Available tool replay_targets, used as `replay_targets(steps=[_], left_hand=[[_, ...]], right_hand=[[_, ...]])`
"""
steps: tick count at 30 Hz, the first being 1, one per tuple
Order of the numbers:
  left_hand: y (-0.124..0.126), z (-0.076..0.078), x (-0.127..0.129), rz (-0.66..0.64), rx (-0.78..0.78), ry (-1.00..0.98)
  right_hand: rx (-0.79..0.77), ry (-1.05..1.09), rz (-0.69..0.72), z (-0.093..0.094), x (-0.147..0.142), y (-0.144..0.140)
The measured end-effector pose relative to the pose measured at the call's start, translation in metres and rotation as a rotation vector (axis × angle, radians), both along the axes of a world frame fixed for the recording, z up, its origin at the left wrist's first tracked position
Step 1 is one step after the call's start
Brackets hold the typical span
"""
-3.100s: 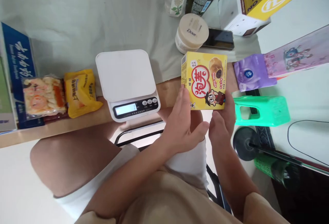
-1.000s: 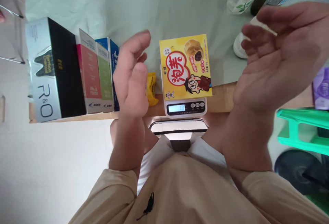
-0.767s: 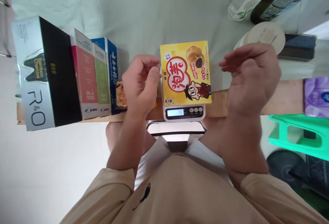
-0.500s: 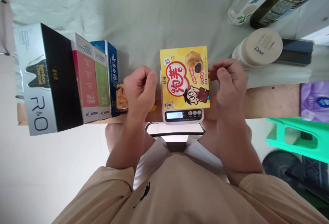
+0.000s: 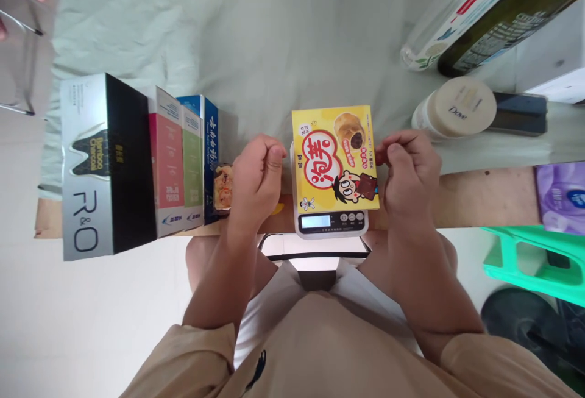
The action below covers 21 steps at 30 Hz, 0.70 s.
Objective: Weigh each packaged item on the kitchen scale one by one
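- Since the earliest frame, the yellow box (image 5: pixel 337 163) has moved from both hands onto the white scale (image 5: pixel 336 222); it lies there, between the hands.
- The left hand (image 5: pixel 258 181) is loosely clenched, just beside the box.
- The right hand (image 5: pixel 410 174) is also loosely clenched, near the box's other side; whether it touches, I cannot tell.
- Beyond the right hand stands the Dove jar (image 5: pixel 457 108).
- Left of the left hand, the R&O box (image 5: pixel 109 166) stands on the bench (image 5: pixel 484 197).
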<state>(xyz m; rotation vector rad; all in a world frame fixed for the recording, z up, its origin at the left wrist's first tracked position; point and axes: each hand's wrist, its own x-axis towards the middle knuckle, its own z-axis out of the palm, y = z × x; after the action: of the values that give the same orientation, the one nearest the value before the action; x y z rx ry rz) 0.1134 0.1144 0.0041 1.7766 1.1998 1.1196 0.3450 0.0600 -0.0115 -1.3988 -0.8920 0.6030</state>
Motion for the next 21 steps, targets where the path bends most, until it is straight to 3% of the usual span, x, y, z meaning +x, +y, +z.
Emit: replay_targets(steps=[7,11,16,21], left_hand=[[-0.007,0.006,0.006,-0.056,-0.123,-0.025],[-0.015,0.009,0.009,0.016,-0.092,-0.055],[-0.025,0.016,0.012,0.052,0.002,-0.130],[-0.024,0.023,0.011,0.017,0.035,-0.209]], right_hand=[[-0.152,-0.091,0.022,0.006,-0.002,-0.003],[-0.038,-0.114,0.046,0.008,-0.008,-0.005],[0.117,0.032,-0.013,0.015,-0.026,-0.006],[0.100,0.170,-0.032,0.029,-0.047,-0.005]])
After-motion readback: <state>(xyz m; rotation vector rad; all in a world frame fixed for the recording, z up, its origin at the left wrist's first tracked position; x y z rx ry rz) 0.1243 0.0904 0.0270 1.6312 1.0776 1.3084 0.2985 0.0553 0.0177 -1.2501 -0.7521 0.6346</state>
